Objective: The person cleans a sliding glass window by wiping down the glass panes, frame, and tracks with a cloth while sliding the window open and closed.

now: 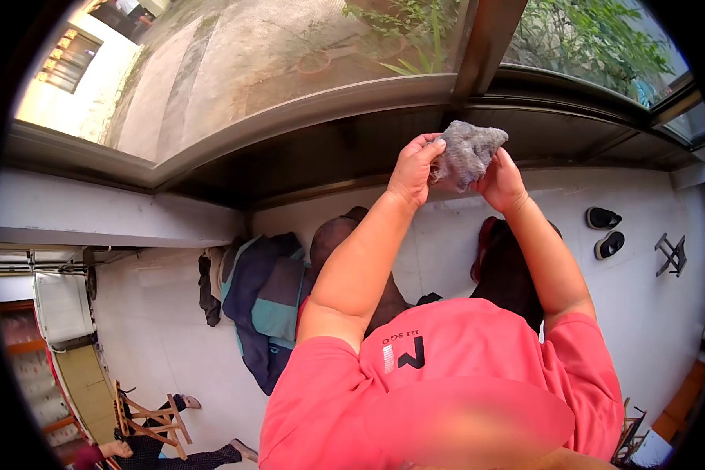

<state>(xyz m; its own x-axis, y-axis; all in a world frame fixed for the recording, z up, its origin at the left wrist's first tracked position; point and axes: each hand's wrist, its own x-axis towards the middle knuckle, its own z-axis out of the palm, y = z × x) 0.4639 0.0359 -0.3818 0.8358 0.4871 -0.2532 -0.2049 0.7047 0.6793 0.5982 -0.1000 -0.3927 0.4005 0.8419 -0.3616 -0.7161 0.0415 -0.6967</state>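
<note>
My left hand [417, 168] grips the left side of a bunched grey fuzzy cloth [470, 157], its thumb pressed on top. On the other side my right hand [502, 182] has its fingers closed on the cloth's lower right edge. Both arms reach forward, holding the cloth up in front of the dark panel below the window. What lies inside its folds, if anything, is hidden. Beneath my forearms are my dark-clad legs, partly covered by the arms and the red shirt [478, 345].
A heap of navy and teal clothing [266, 298] lies at left, with a dark crumpled piece [208, 290] beside it. Black shoes [609, 245] and a small folding stool [670, 254] stand right. Another person's legs [200, 458] and a wooden stool [160, 423] appear lower left.
</note>
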